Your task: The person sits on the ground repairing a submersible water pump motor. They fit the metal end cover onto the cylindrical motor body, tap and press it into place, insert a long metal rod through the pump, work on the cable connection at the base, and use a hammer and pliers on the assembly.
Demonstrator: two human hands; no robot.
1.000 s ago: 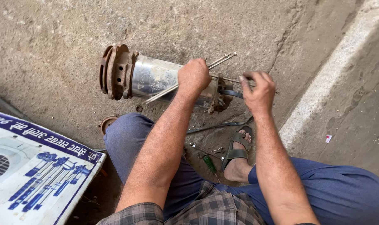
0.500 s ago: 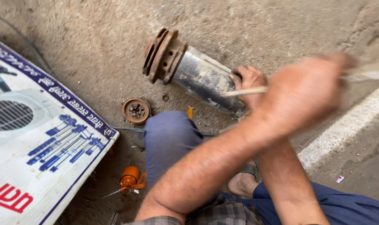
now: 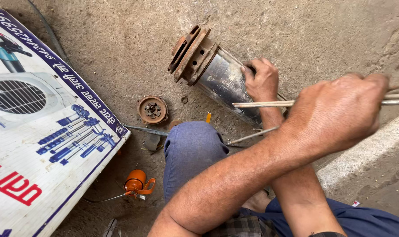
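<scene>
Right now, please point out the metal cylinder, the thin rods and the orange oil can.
metal cylinder (image 3: 221,79): head view, on its shiny steel side.
thin rods (image 3: 261,104): head view, on the bare stretch left of the fist.
orange oil can (image 3: 135,180): head view, on its round body.

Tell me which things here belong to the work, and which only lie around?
In use: metal cylinder under right hand; thin rods in left hand.
Lying about: round rusty part, orange can, signboard.
</scene>
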